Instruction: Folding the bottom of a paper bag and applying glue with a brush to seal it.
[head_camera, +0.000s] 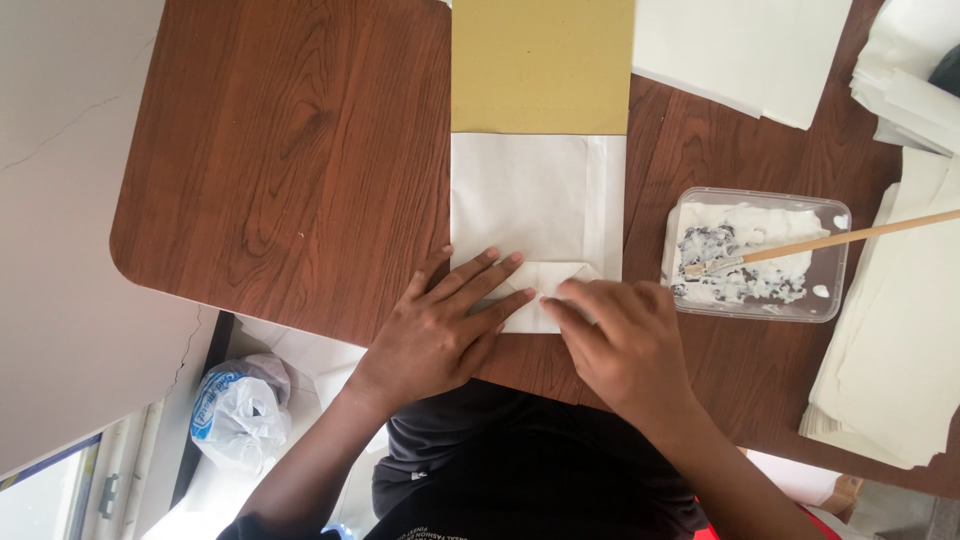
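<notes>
Head view, looking straight down: both hands flat on a white paper bag (535, 215) lying on the brown wooden table (290, 160)

Left hand (440, 330): palm down, fingers spread and stretched out, pressing on the folded bottom flap (545, 290) of the bag. Nothing grasped, hand is open and just bearing down on the paper

Right hand (625, 345): also on the flap, just beside the left fingertips, fingers bent and pushing along the fold edge. Looks like pressing, not pinching; no object enclosed in it

Bag runs away from the hands toward the far table edge; its near end with the folded flap sits under both hands. Farther out from the hands a tan cardboard sheet (540, 65) lies on or in the bag's far end, can't tell which

Off the right hand's outer side, near but not touching: clear plastic tray (835, 265) with white paste in it, a wooden-handled brush (830, 240) resting in it, bristles in the paste, handle tilted out over the tray rim

Beyond the tray, away from the right hand: stack of white paper sheets (890, 350); more white sheets (745, 50) at the far side

Below the left forearm, off the table: crumpled plastic bag (240, 410) on the floor
</notes>
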